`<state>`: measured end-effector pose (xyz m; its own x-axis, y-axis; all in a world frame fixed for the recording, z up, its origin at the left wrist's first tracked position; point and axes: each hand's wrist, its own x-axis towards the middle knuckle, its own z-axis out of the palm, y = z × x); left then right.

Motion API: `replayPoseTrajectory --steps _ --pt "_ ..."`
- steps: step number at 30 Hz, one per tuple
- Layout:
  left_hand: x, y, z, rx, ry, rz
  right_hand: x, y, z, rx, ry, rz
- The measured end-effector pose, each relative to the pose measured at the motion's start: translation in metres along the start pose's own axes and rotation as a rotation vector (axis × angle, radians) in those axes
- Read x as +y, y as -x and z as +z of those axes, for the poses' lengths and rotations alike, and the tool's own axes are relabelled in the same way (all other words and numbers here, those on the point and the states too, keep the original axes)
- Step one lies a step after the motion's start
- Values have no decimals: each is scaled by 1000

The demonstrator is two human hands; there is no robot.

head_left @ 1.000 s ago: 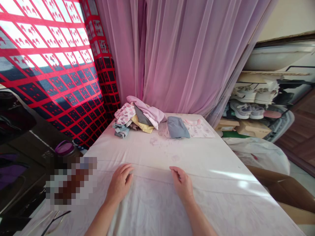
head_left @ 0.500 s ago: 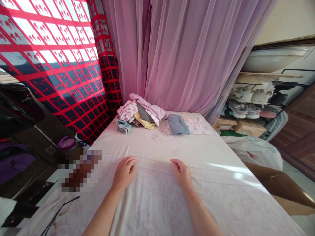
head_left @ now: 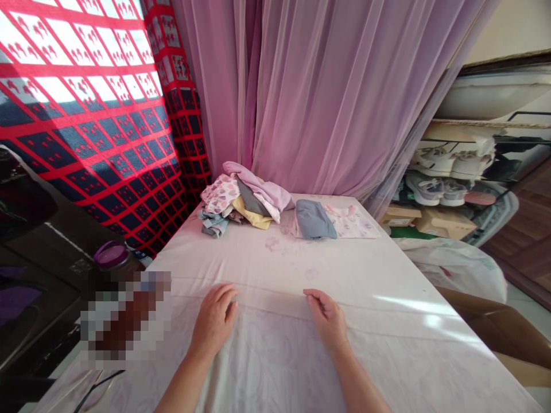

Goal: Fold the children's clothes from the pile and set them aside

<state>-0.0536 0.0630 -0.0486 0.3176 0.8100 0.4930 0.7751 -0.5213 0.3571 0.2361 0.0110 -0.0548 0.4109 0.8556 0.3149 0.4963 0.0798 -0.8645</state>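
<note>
My left hand rests on the pale patterned bed sheet, its fingers loosely bent and the thumb apart from them, holding nothing. Across from it, my right hand lies on the same sheet with softly curved fingers and nothing in its grasp. Beyond the hands, a heap of clothes in lilac, pink print, grey and yellow sits at the far left of the bed. Beside it is a folded grey-blue garment. A white printed garment with pink trim lies flat to the right, partly behind the grey-blue one.
Purple curtains hang behind the bed, and a red checked cloth hangs at left. A shelf holds shoes at right, above cardboard boxes. An open carton stands by the right edge. Dark cables lie at front left.
The view has shifted slightly, so the hands sit a little lower and further apart in the picture. Their pose is much the same, and the clothes have not moved on the bed.
</note>
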Motion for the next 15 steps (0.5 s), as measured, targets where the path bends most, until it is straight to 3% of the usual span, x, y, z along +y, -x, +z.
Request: replayPoseTrajectory --steps 15 --pt "-6 4 1 -48 35 36 -6 -1 1 5 36 61"
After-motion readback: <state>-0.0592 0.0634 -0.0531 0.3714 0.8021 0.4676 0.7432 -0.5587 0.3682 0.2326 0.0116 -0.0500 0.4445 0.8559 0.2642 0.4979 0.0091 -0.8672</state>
